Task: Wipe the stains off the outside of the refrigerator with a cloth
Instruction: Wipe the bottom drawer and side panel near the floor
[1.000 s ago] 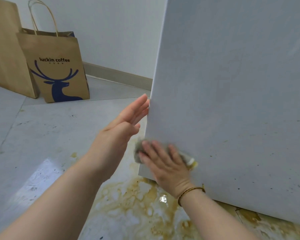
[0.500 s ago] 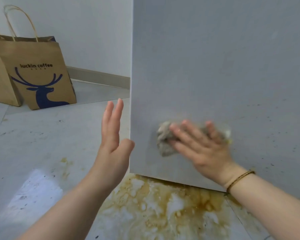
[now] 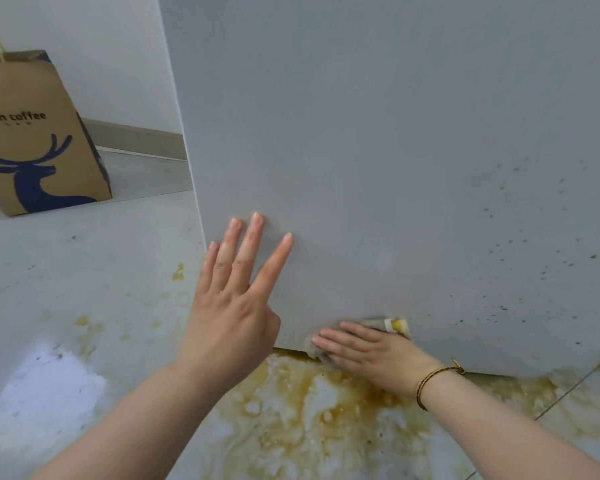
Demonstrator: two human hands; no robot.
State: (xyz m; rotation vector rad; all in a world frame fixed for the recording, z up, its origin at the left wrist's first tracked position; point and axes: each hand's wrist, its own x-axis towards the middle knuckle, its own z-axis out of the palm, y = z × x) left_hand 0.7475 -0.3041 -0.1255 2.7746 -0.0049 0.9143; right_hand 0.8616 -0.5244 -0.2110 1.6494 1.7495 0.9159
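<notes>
The refrigerator's grey side panel (image 3: 378,140) fills most of the view. Dark specks of stain (image 3: 520,251) dot its lower right part. My right hand (image 3: 371,351) presses a grey cloth (image 3: 392,323) flat against the panel's bottom edge, fingers straight; most of the cloth is hidden under the hand. My left hand (image 3: 236,299) is open with spread, straight fingers, its fingertips resting on the panel near its left edge, above and left of the cloth.
A brown-yellow spill (image 3: 312,403) spreads over the grey floor tiles below the refrigerator. A brown paper coffee bag (image 3: 32,143) stands on the floor at the left against the white wall (image 3: 94,50).
My right hand has wiped the cloth down from mid-panel to the bottom edge. My left hand, earlier held in the air beside the refrigerator's corner, now rests on the panel.
</notes>
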